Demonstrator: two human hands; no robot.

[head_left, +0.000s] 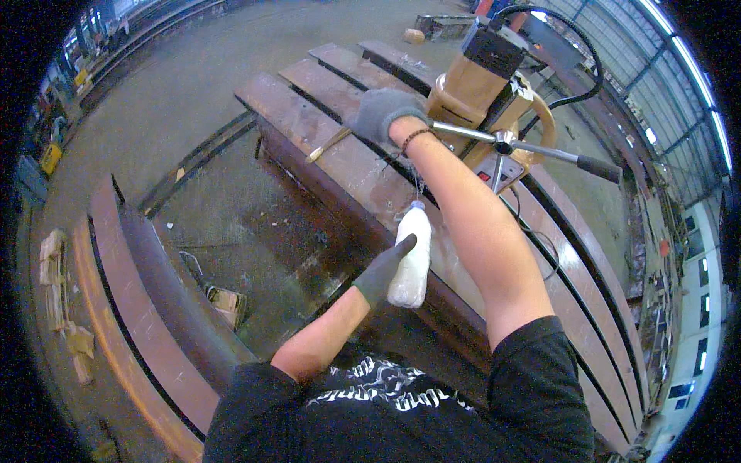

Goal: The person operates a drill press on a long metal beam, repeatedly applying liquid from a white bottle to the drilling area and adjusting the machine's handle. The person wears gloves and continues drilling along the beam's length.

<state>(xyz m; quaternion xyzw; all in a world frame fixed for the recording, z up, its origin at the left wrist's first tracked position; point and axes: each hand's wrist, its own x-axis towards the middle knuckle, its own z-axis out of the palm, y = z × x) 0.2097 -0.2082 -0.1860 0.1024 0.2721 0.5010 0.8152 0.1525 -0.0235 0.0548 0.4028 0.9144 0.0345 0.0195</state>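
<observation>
One tapered bottle (414, 266) in gloved left fingers (405, 245)

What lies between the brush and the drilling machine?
In the head view, the gloved right hand lies between the brush and the drilling machine.

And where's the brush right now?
In the head view, the brush lies on top of a rusty steel beam, just left of and slightly below the gloved right hand, up and left of the white bottle.

no legible text, white lettering (421, 399) on black shirt (340, 436)
</observation>
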